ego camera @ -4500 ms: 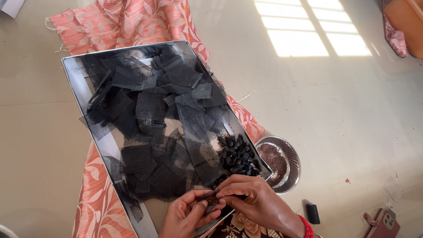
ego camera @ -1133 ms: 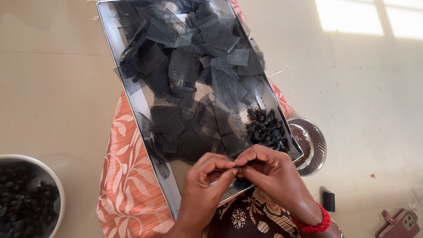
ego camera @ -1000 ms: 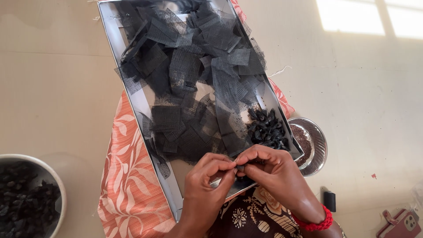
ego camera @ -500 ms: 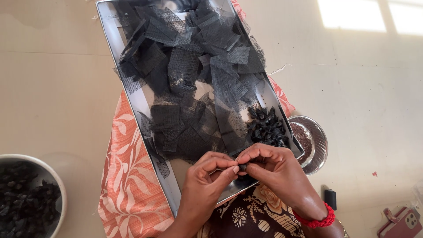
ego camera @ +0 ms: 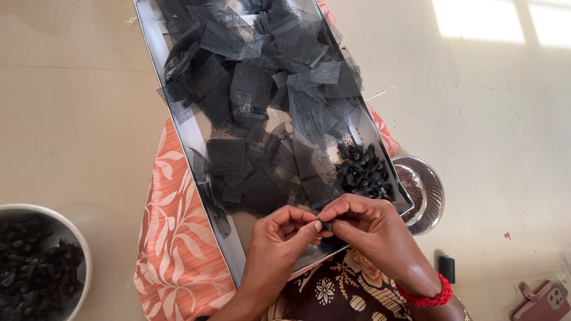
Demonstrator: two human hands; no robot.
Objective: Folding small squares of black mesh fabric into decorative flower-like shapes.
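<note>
A steel tray (ego camera: 156,53) lies on an orange floral cloth (ego camera: 178,238) and carries several black mesh squares (ego camera: 256,89). A heap of small black twisted bundles (ego camera: 364,172) sits at the tray's near right corner. Over the tray's near edge, my left hand (ego camera: 279,238) and my right hand (ego camera: 369,229) meet fingertip to fingertip, both pinching one small black mesh piece (ego camera: 328,224) between them. A red bangle (ego camera: 425,294) circles my right wrist.
A small steel dish of dark seeds (ego camera: 419,193) stands right of the tray. A round bowl of black bundles (ego camera: 35,267) is at the lower left. A small black object (ego camera: 446,267) and a reddish phone (ego camera: 541,300) lie on the tiled floor at right.
The view has shifted so the tray sits higher and the left bowl shows. My hands stay together at the tray's near edge, fingers working the small mesh piece slightly.
</note>
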